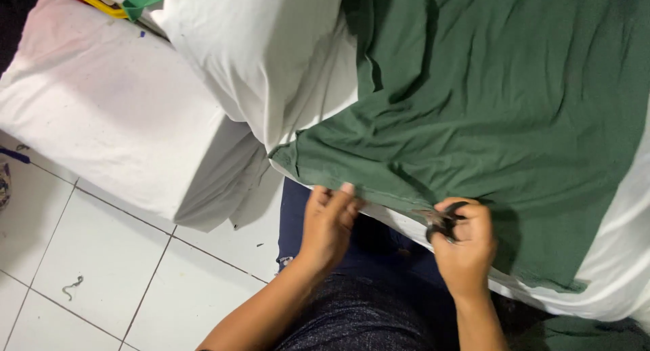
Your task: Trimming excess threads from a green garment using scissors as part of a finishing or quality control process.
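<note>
A dark green cloth [487, 100] lies spread over a white-covered surface [271, 60]. My left hand [328, 222] pinches the near hem of the green cloth between thumb and fingers. My right hand [464, 243] is closed around small dark scissors [440, 222], whose tip points left at the same hem, close to the cloth's edge. Both hands sit over my lap, in dark trousers.
A white cloth-covered block [115, 114] stands at the left on a white tiled floor [101, 270]. A scrap of thread [71, 287] lies on the tiles. A yellow and green object [128, 2] peeks in at the top left.
</note>
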